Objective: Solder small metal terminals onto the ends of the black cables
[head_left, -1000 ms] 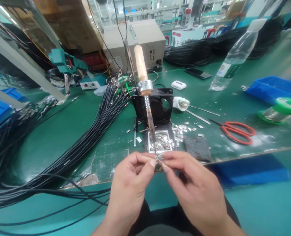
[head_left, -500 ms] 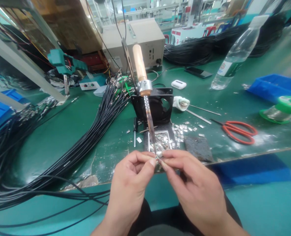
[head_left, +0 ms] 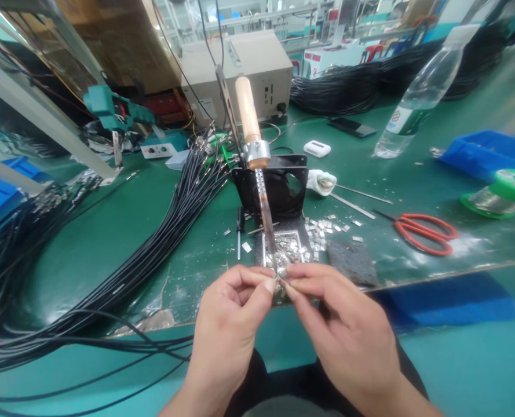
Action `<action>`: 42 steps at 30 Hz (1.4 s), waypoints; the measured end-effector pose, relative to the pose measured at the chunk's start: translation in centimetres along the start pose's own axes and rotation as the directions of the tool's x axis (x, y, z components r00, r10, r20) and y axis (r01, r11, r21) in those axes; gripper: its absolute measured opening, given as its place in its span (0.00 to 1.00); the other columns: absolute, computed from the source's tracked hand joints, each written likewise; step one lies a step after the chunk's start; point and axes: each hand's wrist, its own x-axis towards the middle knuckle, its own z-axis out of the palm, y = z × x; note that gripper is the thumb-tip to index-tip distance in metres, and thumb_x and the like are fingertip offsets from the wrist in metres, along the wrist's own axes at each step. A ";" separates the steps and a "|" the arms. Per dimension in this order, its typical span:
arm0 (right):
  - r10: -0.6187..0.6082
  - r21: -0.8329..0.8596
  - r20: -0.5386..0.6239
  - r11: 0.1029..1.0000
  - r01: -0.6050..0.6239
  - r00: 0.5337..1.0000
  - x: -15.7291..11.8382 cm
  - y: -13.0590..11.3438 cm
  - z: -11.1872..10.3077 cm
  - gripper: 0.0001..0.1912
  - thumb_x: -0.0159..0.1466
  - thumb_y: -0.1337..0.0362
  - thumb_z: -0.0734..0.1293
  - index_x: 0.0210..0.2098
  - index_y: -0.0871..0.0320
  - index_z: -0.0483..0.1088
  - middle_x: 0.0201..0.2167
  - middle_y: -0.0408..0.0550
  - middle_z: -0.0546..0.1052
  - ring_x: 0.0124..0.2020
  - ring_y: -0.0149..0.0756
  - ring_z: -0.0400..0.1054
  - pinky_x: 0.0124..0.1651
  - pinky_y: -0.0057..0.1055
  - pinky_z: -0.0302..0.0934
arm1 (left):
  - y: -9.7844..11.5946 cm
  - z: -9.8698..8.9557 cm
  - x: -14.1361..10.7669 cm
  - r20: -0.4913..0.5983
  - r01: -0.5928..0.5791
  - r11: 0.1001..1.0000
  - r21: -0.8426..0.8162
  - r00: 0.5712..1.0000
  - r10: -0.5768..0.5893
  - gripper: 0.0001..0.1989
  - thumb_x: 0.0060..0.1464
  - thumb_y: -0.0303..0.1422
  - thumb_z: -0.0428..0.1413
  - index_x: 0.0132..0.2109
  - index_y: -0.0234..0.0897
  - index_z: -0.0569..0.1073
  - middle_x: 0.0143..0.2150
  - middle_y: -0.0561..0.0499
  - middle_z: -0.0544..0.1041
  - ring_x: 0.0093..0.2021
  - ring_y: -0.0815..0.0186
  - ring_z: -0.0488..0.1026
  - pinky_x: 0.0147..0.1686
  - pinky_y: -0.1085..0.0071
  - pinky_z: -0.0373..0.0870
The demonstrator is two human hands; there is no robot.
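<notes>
Both hands meet at the table's front edge. Thumb and fingers of my left hand (head_left: 235,315) pinch something too small to make out. My right hand (head_left: 344,318) is pinched too, on a tiny thing beside it. Just above the fingertips is the tip of a soldering iron (head_left: 266,214) with a wooden handle, held pointing down by a metal clamp. Behind the fingertips lies a tray (head_left: 263,249) of small metal pieces, with more loose metal pieces (head_left: 320,229) to its right. A black fan (head_left: 270,188) stands behind the iron.
Black cables (head_left: 153,243) bundle along the left. To the right are a dark block (head_left: 351,263), red-handled scissors (head_left: 428,234), a solder spool (head_left: 496,200), a blue bin (head_left: 487,153) and a plastic bottle (head_left: 422,92). A black screwdriver (head_left: 239,229) lies left of the tray.
Both hands stay nearly in place, with the fingertips shifted very slightly under the iron's tip. Nothing else has visibly moved.
</notes>
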 end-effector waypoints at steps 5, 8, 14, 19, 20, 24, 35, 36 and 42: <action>0.003 -0.002 0.001 1.000 -0.003 1.000 0.2 0.0 0.1 0.08 0.66 0.76 0.70 0.37 0.59 0.79 0.42 0.45 0.84 0.43 0.23 0.81 0.52 0.13 0.72 | 0.2 0.1 0.0 0.001 -0.007 1.000 -0.002 1.000 0.007 0.10 0.58 0.34 0.68 0.32 0.34 0.79 0.42 0.47 0.83 0.37 0.70 0.78 0.38 0.79 0.75; 0.008 -0.006 0.001 1.000 -0.007 1.000 0.2 0.0 0.1 0.08 0.66 0.76 0.70 0.37 0.59 0.79 0.42 0.45 0.84 0.43 0.24 0.81 0.52 0.15 0.73 | 0.3 0.2 0.0 -0.001 -0.013 1.000 -0.003 1.000 0.013 0.10 0.58 0.34 0.68 0.32 0.34 0.79 0.42 0.47 0.83 0.37 0.70 0.78 0.38 0.79 0.75; 0.002 -0.016 0.001 1.000 -0.002 1.000 0.1 -0.1 0.0 0.08 0.66 0.76 0.70 0.37 0.59 0.80 0.42 0.44 0.84 0.43 0.22 0.80 0.53 0.11 0.70 | 0.3 0.0 0.0 0.007 -0.022 1.000 0.010 1.000 0.022 0.09 0.58 0.34 0.67 0.32 0.34 0.79 0.42 0.47 0.83 0.38 0.69 0.79 0.37 0.79 0.75; 0.013 -0.005 0.004 1.000 -0.013 1.000 0.3 0.0 0.0 0.08 0.67 0.76 0.70 0.37 0.59 0.80 0.42 0.44 0.84 0.44 0.21 0.80 0.54 0.11 0.70 | 0.1 0.0 0.0 0.017 -0.015 1.000 0.007 1.000 0.015 0.09 0.59 0.34 0.67 0.34 0.34 0.79 0.44 0.46 0.83 0.41 0.65 0.81 0.44 0.74 0.78; 0.013 -0.004 0.004 1.000 -0.013 1.000 0.3 0.1 0.0 0.08 0.67 0.76 0.70 0.37 0.59 0.80 0.42 0.44 0.84 0.44 0.21 0.80 0.54 0.11 0.70 | 0.1 0.0 0.1 0.015 -0.014 1.000 0.007 1.000 0.014 0.09 0.60 0.34 0.67 0.34 0.34 0.79 0.44 0.46 0.83 0.41 0.65 0.81 0.44 0.73 0.78; 0.008 -0.018 0.004 1.000 -0.008 1.000 0.2 0.1 0.1 0.08 0.66 0.76 0.70 0.37 0.59 0.80 0.42 0.45 0.84 0.44 0.23 0.80 0.53 0.14 0.72 | 0.1 0.1 0.1 0.019 -0.018 1.000 0.001 1.000 0.018 0.09 0.59 0.34 0.67 0.33 0.34 0.79 0.45 0.45 0.83 0.41 0.65 0.81 0.44 0.73 0.79; 0.017 -0.009 0.001 1.000 -0.017 1.000 0.0 0.1 0.3 0.08 0.67 0.75 0.70 0.38 0.58 0.79 0.43 0.45 0.83 0.44 0.25 0.81 0.52 0.17 0.74 | 0.2 -0.1 0.0 0.009 -0.026 1.000 -0.008 1.000 0.026 0.09 0.59 0.34 0.67 0.33 0.34 0.79 0.46 0.46 0.83 0.42 0.65 0.81 0.43 0.75 0.78; 0.019 -0.011 -0.002 1.000 -0.019 1.000 0.0 0.1 0.3 0.08 0.67 0.75 0.70 0.38 0.58 0.79 0.43 0.45 0.83 0.44 0.25 0.80 0.52 0.16 0.73 | 0.1 -0.1 0.0 0.011 -0.024 1.000 -0.006 1.000 0.024 0.09 0.59 0.34 0.67 0.33 0.34 0.79 0.46 0.46 0.83 0.42 0.65 0.81 0.43 0.74 0.78; 0.018 -0.010 -0.003 1.000 -0.018 1.000 0.0 0.1 0.2 0.08 0.67 0.76 0.70 0.38 0.58 0.80 0.43 0.45 0.83 0.44 0.22 0.80 0.53 0.13 0.71 | 0.0 -0.1 0.1 0.022 -0.019 1.000 -0.005 1.000 0.019 0.09 0.59 0.34 0.67 0.34 0.35 0.79 0.47 0.46 0.83 0.42 0.64 0.81 0.44 0.73 0.78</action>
